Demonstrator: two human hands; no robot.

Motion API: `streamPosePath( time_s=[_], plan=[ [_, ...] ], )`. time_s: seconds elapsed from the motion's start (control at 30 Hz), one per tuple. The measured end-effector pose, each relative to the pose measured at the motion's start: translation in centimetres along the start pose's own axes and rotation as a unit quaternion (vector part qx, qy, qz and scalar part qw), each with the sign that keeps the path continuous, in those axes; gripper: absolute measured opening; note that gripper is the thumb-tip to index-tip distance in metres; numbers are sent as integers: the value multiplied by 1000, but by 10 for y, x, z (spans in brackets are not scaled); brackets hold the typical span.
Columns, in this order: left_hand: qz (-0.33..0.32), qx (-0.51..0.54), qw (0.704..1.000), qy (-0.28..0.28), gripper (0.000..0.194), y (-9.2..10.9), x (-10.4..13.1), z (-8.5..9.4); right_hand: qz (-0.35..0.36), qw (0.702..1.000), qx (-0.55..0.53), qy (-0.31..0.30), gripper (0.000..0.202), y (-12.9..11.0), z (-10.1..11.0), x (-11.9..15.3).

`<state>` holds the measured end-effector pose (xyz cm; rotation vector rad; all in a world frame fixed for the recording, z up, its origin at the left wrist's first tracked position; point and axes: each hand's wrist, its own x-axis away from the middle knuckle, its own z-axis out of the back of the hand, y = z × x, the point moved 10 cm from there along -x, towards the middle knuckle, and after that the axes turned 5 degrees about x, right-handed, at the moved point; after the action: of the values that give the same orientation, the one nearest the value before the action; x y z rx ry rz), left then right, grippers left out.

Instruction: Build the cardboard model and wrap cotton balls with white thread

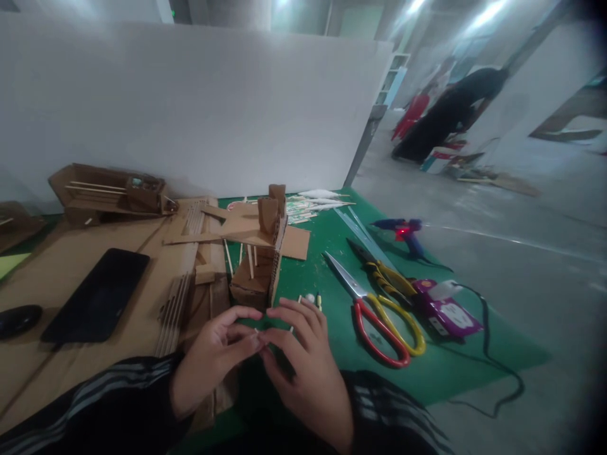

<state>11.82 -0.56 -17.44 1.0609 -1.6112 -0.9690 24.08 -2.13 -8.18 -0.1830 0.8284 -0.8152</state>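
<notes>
My left hand (219, 354) and my right hand (306, 366) meet at the fingertips low in the middle of the view. Both have their fingers bent and pressed around something tiny and pale, too small to make out. Just beyond them stands a cardboard structure (251, 285) with upright thin sticks and a ridged side wall. A small cardboard block (205, 273) lies to its left. Past my right fingers, a small white item (310, 297) and a short yellow stick (319, 302) rest on the green mat (327, 278).
Right of my hands lie scissors (383, 332), pliers (386, 278), a purple power block (448, 309) and a glue gun (403, 232). On the left are a black phone (97, 296) and a cardboard model (111, 193). A person in dark clothes (446, 117) bends over beyond the table.
</notes>
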Motion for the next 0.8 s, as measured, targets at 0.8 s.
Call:
streamPosePath(
  time_s=[0.8],
  plan=[
    [-114, -138, 984, 18, 15, 24, 9, -9, -135, 974, -179, -41, 13, 29, -13, 4]
  ],
)
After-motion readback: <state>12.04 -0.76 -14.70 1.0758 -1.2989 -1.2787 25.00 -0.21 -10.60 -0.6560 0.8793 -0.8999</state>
